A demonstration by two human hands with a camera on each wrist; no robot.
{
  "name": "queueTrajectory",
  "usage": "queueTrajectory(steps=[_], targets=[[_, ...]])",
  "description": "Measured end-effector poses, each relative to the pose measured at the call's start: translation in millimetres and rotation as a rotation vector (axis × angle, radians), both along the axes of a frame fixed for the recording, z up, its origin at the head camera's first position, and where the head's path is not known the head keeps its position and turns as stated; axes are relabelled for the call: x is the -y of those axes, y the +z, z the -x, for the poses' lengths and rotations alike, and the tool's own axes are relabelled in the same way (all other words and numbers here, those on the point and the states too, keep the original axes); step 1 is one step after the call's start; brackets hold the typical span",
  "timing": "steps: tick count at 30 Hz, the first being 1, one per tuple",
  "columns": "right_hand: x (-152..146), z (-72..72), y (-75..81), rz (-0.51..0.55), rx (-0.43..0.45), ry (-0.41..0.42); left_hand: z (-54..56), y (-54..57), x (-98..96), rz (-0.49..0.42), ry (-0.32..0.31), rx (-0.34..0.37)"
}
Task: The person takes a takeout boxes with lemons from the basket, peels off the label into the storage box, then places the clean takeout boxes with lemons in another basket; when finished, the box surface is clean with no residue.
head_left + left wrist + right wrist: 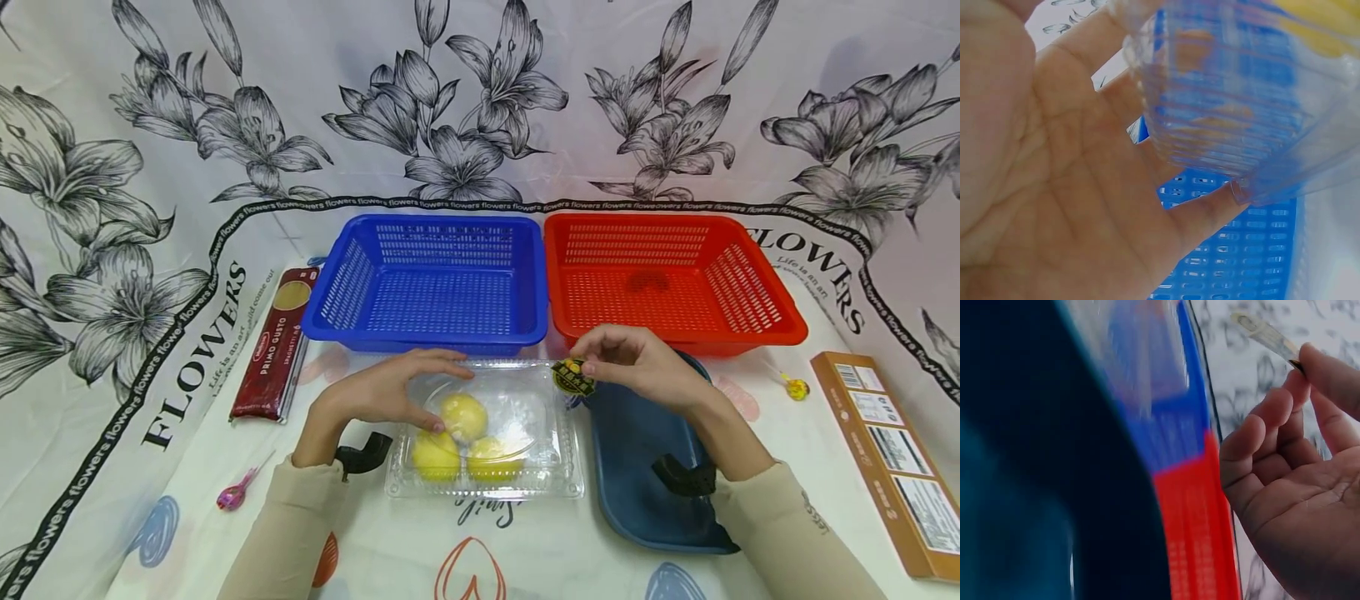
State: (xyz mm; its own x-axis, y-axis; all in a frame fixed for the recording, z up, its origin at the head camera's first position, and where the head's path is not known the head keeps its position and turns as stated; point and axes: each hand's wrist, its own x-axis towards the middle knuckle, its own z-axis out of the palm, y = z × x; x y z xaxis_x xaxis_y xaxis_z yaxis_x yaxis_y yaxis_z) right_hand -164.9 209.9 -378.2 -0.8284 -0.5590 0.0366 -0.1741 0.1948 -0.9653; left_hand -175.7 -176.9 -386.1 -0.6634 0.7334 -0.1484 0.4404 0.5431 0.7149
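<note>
A clear plastic clamshell box (pixel 525 417) with yellow round fruit (pixel 465 417) inside lies in front of the baskets, its lid down. My left hand (pixel 397 387) rests at the box's left end, thumb over the lid and fingers spread toward the back edge. In the left wrist view, the fairly straight fingers (pixel 1207 215) touch the clear ridged wall. Near the box's back right corner my right hand (pixel 633 367) pinches a black and yellow sticker (pixel 572 377) between thumb and forefinger. The sticker's pale side (pixel 1266 334) shows in the right wrist view.
Behind stand a blue basket (pixel 427 337) and a red basket (pixel 675 333). A dark blue tray (pixel 637 467) lies under the right forearm. Spaghetti (pixel 273 350) and a pink lollipop (pixel 234 496) lie left; a yellow lollipop (pixel 797 387) and brown box (pixel 885 458) lie right.
</note>
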Motion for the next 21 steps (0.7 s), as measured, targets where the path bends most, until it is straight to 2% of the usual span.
queueTrajectory(steps=[5,10,16,21], targets=[[-32.1,-3.5,-11.5,-0.096,0.040,-0.098,-1.7,0.8,0.5,0.002,0.007,0.001],[-49.6,-4.4,-25.6,-0.181,0.104,-0.149,-2.2,0.9,0.6,0.008,0.008,-0.008],[-57.2,1.4,-41.9,-0.258,0.155,-0.088,-2.8,0.4,-0.4,0.004,0.009,-0.003],[-61.1,5.4,-50.4,-0.312,0.156,-0.044,-1.9,0.3,-1.0,0.000,0.011,-0.003]])
